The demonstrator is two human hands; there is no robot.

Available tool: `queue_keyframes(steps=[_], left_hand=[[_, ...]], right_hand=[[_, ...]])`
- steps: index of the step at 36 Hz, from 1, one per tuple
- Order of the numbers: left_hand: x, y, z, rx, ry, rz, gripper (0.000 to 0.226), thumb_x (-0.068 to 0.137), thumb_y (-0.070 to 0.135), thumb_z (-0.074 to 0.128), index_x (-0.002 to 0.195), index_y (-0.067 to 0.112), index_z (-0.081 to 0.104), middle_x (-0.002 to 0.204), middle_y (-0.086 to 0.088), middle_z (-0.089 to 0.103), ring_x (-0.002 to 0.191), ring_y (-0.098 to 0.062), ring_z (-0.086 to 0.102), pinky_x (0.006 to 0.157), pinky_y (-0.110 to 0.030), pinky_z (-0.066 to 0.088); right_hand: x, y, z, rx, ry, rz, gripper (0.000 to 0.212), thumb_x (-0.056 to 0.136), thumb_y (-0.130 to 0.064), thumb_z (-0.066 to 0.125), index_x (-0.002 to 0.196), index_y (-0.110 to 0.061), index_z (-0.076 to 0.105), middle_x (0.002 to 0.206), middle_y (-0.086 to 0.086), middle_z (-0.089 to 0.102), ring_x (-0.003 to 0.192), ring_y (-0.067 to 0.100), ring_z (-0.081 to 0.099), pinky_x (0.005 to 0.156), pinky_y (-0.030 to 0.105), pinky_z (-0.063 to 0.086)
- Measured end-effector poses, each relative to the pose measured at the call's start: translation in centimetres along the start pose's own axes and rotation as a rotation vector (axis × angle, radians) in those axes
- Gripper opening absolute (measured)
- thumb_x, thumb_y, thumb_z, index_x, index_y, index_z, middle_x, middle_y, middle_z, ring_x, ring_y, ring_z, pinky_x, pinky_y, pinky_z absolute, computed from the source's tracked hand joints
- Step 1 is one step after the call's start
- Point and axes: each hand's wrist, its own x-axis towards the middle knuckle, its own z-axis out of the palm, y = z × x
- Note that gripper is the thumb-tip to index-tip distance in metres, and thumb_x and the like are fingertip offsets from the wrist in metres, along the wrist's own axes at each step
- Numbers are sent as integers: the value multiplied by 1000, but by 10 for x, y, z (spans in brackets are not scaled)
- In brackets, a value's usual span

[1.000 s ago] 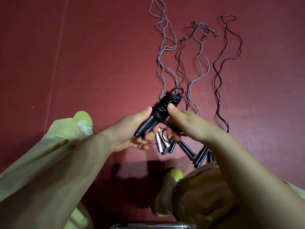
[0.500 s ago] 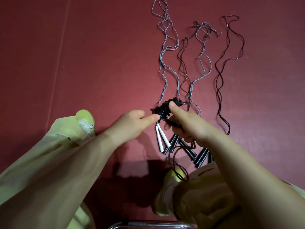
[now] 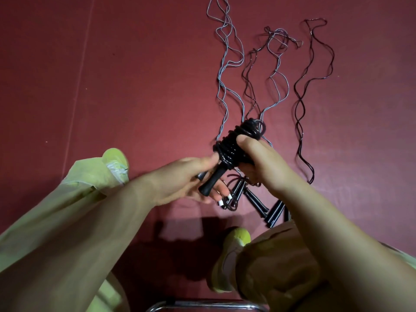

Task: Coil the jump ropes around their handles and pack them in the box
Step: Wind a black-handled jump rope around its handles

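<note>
Right hand [image 3: 263, 163] grips black coiled rope [image 3: 236, 144]; left hand [image 3: 180, 180] holds its smooth tapered handles [image 3: 212, 179] below. Wavy thin ropes [image 3: 276, 70] beyond hands on floor [image 3: 135, 75].

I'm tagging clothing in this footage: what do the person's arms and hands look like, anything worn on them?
Both forearms are bare, with no sleeves, gloves, watch or bracelets in view. The left hand has long nails with white tips; the right hand shows no rings or markings.

Glossy black rope [image 3: 236, 143] coils; matt red floor [image 3: 135, 86]; chrome tube [image 3: 202, 306].
</note>
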Motion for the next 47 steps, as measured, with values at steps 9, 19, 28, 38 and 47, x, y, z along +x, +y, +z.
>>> queue_keyframes(steps=[9, 19, 28, 38, 47], left_hand=[[-3, 1, -7, -294, -476, -108, 72, 78, 76, 33, 84, 12, 65, 60, -2, 52, 50, -16, 52, 62, -36, 55], [2, 4, 3, -92, -61, 2, 70, 75, 74, 20, 76, 13, 54, 51, 2, 35, 41, -12, 33, 52, -28, 42], [7, 3, 7, 164, 288, 99, 66, 76, 72, 28, 75, 10, 53, 52, 1, 39, 41, -14, 33, 55, -30, 40], [8, 0, -2, 820, 592, 150, 56, 77, 67, 50, 78, 12, 56, 64, 3, 50, 63, -19, 48, 59, -34, 37], [9, 0, -3, 626, 412, 97, 37, 77, 47, 72, 73, 18, 48, 61, 8, 48, 52, -8, 42, 52, -25, 34]], right_hand=[[-8, -2, -3, 115, -247, -64, 28, 97, -13, 35, 70, -11, 43, 41, -14, 49, 39, -4, 47, 45, 5, 36], [-1, 0, -5, -174, -143, -84, 72, 87, -65, 37, 64, 2, 47, 54, 11, 27, 47, 15, 23, 49, 32, 18], [5, 10, -5, -499, -8, 29, 87, 77, -82, 16, 54, -9, 57, 54, 8, 50, 54, 21, 49, 70, 41, 45], [5, 11, -1, -143, -103, 187, 76, 75, -84, 27, 74, -17, 63, 57, -6, 35, 47, 12, 29, 49, 26, 24], [2, 8, 3, -80, -39, 134, 47, 83, -61, 48, 56, -25, 33, 54, -4, 24, 46, 11, 19, 49, 28, 16]])
